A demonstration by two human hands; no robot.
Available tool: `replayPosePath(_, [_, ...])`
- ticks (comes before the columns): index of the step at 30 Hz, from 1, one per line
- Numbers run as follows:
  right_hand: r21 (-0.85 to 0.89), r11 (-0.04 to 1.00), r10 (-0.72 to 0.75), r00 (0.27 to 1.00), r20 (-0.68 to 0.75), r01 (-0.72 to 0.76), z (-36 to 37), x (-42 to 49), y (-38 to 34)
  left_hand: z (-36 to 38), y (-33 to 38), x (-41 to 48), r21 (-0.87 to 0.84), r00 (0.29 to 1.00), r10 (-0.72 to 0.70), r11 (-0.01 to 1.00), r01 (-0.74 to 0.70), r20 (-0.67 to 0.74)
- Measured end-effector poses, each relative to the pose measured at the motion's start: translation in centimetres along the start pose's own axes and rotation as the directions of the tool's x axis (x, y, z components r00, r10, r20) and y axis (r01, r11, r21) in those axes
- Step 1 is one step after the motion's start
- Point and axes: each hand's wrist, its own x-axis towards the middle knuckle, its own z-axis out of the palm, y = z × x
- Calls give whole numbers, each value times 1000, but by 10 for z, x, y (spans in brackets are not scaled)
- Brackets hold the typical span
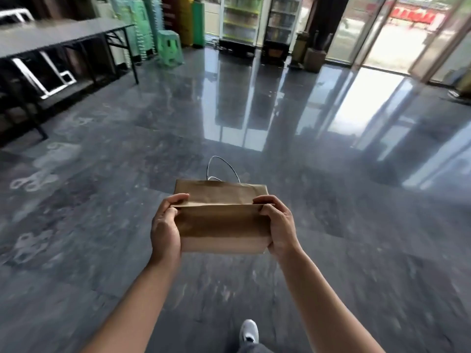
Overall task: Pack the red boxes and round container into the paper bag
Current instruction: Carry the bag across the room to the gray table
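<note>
A brown paper bag (222, 220) is held in the air in front of me, above the dark floor. It looks folded, with its base panel facing me. A white cord handle (222, 166) loops out beyond its far edge. My left hand (165, 225) grips the bag's left side, thumb on the fold. My right hand (279, 224) grips the right side the same way. No red boxes or round container are in view.
A dark folding table (58, 38) stands at the far left. Stacked green plastic stools (169, 48) and drink fridges (239, 20) line the back wall. Glass doors (397, 34) are at the far right. My white shoe (249, 331) shows on the glossy grey floor.
</note>
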Motion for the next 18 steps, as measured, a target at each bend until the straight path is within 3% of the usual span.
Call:
replayPosePath(8, [-6,1000,17,981,193,-16,106,99,-3,-41,13,108,73,982,81,995,-70,-172])
replayPosePath(18, [-24,1000,15,932,363,-7,237,295,-36,-33,40,306,97,924,107,992,-76,-366])
